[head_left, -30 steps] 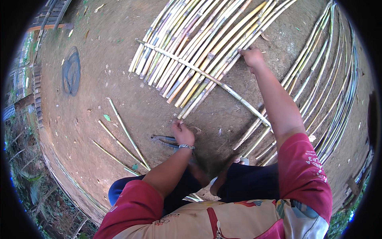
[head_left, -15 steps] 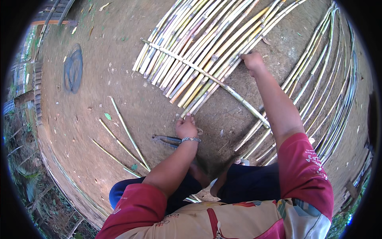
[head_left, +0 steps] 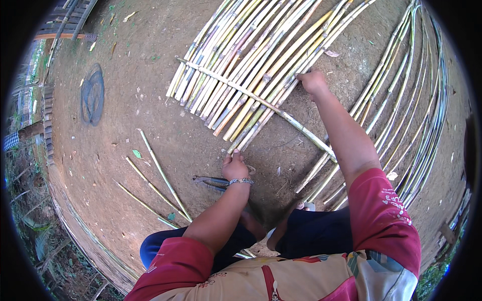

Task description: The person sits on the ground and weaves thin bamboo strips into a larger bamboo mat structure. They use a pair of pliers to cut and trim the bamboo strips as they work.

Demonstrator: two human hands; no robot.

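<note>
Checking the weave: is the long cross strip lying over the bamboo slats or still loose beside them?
Over them: the cross strip runs slantwise across the bamboo slats; the right hand presses there.

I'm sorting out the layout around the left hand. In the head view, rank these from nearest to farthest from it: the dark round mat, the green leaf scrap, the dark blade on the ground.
1. Dark blade, just left of the left hand.
2. Green leaf scrap, farther left.
3. Dark round mat, far upper left.
</note>
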